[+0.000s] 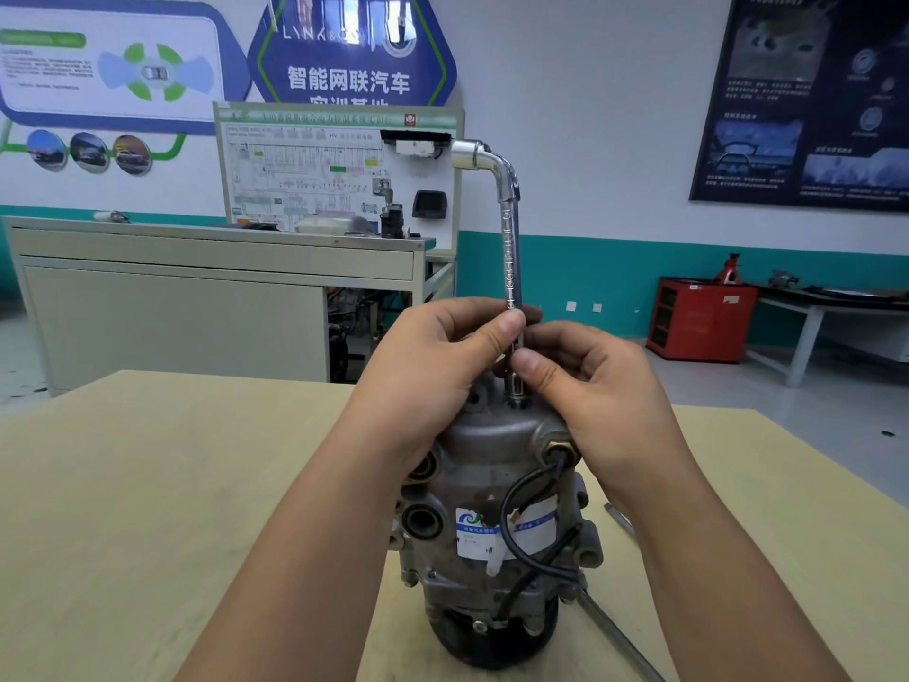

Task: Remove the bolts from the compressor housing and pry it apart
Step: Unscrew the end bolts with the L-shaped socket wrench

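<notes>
Compressor (492, 509) stands on end on your pale wooden table (147, 484), toward six o'clock in the view, with its dark round end down and its domed grey housing up. A black wire (521, 489) loops down its side across a white and blue label (506, 529).

An L-shaped socket wrench (510, 248) rises from the top of the housing toward twelve o'clock. Its long shaft is nearly upright, its short arm points to nine o'clock, and its lower socket sits on the housing top. You cannot see the bolt under it.

Your left hand (433, 356) comes in from seven o'clock and pinches the shaft between thumb and curled fingers. Your right hand (590, 381) comes in from five o'clock and pinches the shaft just below, thumb tip close to the left thumb. Both grips are closed tight on the wrench.

A thin metal bar (620, 632) lies on the table at four o'clock from the compressor's base. Well behind, a grey cabinet (172, 297) stands at ten o'clock and a red cabinet (698, 317) at two o'clock.
</notes>
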Tool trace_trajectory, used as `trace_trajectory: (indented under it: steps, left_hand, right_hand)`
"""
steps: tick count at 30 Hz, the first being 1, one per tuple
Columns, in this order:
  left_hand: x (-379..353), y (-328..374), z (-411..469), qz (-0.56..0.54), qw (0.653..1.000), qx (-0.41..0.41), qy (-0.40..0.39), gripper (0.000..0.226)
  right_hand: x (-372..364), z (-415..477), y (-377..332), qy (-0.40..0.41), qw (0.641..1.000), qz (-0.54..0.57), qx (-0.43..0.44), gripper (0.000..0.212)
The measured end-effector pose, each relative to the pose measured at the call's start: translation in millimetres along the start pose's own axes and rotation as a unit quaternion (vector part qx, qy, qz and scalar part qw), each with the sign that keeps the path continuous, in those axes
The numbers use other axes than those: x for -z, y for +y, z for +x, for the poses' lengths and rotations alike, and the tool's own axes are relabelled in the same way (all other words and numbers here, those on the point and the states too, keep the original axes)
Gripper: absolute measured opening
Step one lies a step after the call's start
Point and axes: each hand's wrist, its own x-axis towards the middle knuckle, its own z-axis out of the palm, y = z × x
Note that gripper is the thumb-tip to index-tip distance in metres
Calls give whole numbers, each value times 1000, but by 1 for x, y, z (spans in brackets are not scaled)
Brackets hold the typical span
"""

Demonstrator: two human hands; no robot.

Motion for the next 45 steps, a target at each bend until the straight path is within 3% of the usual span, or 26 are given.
trace_trajectory:
  steps: [11,20,23,32,36,39,42,45]
  left_hand:
    - [1,1,0,-36,999,9,-8,27]
    - [1,1,0,-13,1000,5,14,9]
    - [1,0,0,-6,1000,0,26,26]
    - [-1,2,-2,-1,999,7,45,22]
    - [0,1,-2,-16,999,6,50,30]
    - [0,2,-2,-23,999,9,41,32]
    - [-1,2,-1,-36,999,15,20,14]
    - [0,1,-1,-40,999,12,-1,23]
  right_hand:
    - [0,0,0,-1,1000,-11,-13,26]
    - [0,0,3,2,1000,-2,-9,21]
    - [1,0,3,4,1000,8,-9,20]
    - [2,-1,3,-12,1000,29,6,18]
    - [2,0,4,-22,999,19,15,32]
    - [2,0,4,-21,1000,18,7,34]
    - [2,1,4,-16,1000,19,-4,29]
    - [1,0,3,-14,1000,14,-11,28]
